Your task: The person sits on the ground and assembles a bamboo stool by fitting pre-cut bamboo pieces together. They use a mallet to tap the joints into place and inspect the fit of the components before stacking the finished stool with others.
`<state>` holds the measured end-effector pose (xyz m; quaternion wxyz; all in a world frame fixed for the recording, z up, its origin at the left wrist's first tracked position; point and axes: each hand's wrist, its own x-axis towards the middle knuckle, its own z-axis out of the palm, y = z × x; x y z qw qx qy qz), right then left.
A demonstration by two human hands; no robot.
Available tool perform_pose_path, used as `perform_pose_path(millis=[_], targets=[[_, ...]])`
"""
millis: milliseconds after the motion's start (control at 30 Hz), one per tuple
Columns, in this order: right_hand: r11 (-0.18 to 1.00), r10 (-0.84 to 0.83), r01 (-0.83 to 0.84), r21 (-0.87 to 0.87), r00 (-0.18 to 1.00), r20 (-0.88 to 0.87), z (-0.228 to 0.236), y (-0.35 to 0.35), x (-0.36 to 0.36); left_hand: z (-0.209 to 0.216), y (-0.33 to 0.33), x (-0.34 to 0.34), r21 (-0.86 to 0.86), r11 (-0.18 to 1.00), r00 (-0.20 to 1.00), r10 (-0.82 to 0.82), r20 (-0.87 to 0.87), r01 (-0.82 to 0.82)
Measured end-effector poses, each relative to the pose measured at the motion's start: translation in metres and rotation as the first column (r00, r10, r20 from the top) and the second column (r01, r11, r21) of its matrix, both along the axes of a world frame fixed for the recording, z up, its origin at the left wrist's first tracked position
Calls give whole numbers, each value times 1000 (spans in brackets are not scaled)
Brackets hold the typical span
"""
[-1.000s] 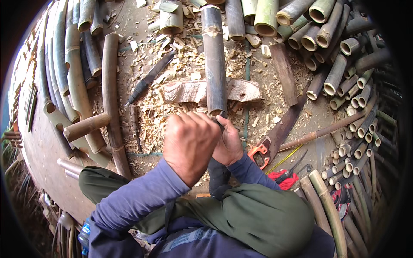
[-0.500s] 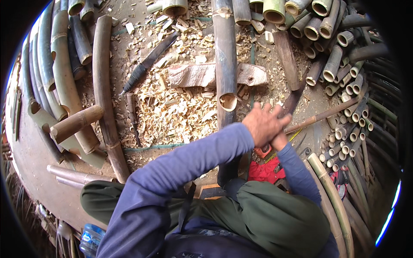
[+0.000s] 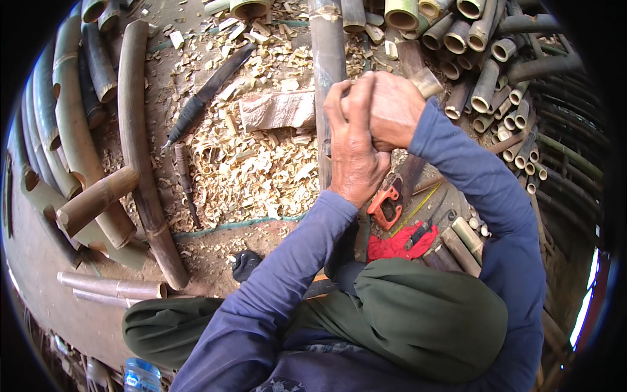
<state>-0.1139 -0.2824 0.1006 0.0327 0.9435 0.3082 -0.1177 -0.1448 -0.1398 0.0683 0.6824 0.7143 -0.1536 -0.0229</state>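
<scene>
Shifted forward, left hand [image 3: 354,147] clasped over right hand [image 3: 396,110], right grip unclear, one bamboo pole [image 3: 328,49] beneath

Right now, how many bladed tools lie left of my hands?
2: a large knife with a black handle, and a slim wooden-handled tool nearer you. Others may hide under the shavings.
</scene>
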Motion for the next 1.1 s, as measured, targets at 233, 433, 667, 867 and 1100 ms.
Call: perform_pose_path(millis=[233, 433, 667, 867, 1100], targets=[[989, -8, 67, 133, 918, -397, 20, -38, -19, 17, -29, -37, 123, 983, 981, -114, -155, 134], [934, -96, 265, 241, 833, -545, -32, -73, -94, 20, -25, -41, 260, 839, 874, -423, -241, 478], [829, -185, 477, 293, 728, -660, -40, -35, -125, 26, -1, 7, 263, 290, 385, -789, -479, 920], [979, -112, 193, 58, 762, -638, -6, -39, -58, 16, -14, -44, 125, 959, 945, -218, -244, 254], [797, -145, 572, 193, 492, -858, -61, -34, -141, 7, 13, -12, 216, 511, 553, -730, -401, 832]])
